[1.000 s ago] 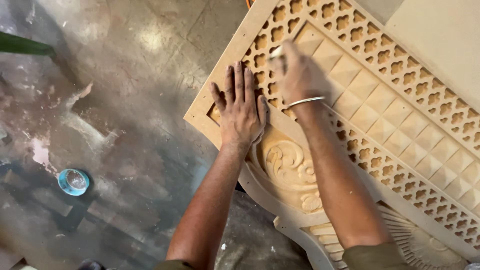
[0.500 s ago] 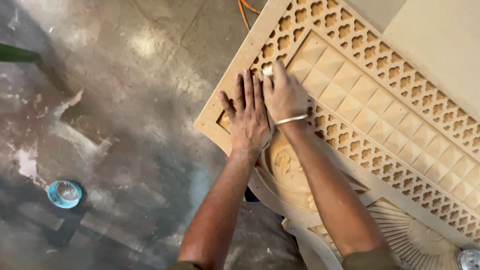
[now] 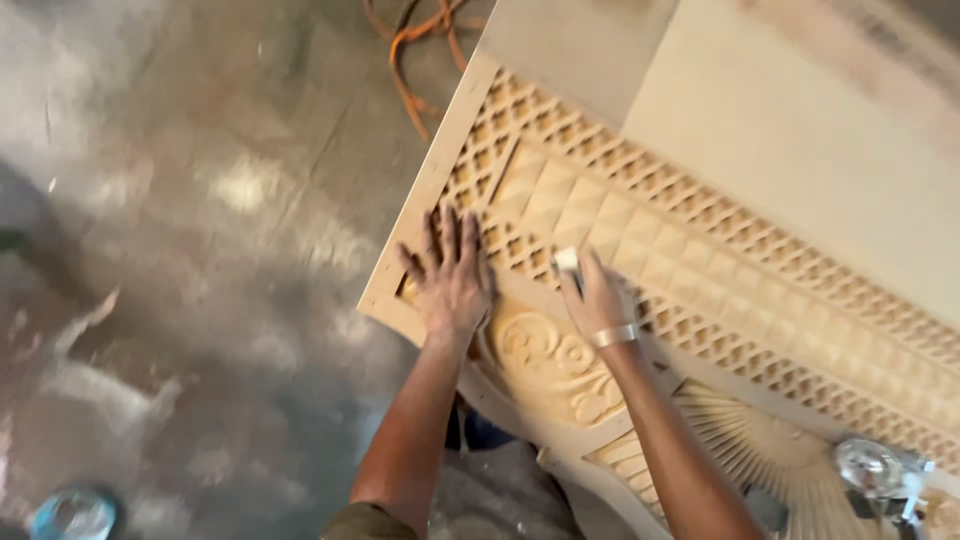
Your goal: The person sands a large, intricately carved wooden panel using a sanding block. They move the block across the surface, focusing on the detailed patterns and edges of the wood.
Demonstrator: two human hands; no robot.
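A long carved wooden panel [image 3: 700,250] with lattice borders and a row of pyramid-shaped squares runs from the upper middle to the lower right. My left hand [image 3: 450,275] lies flat, fingers spread, on the panel's near left corner. My right hand [image 3: 598,295], with a metal bangle on the wrist, presses a small pale piece of sandpaper [image 3: 567,259] against the lattice strip next to the pyramid row. Below both hands lies a second carved piece with a scroll motif [image 3: 550,365] and a fan pattern [image 3: 760,450].
Grey concrete floor [image 3: 180,250] fills the left side. An orange cable [image 3: 415,55] lies on it at the top. A blue round container [image 3: 72,514] sits at the bottom left. A shiny metal object [image 3: 880,470] rests at the lower right. A plain board [image 3: 800,130] lies beyond the panel.
My view has shifted, so the panel now sits further right and lower. My right hand with the sandpaper has slid back along the panel, away from my left hand.
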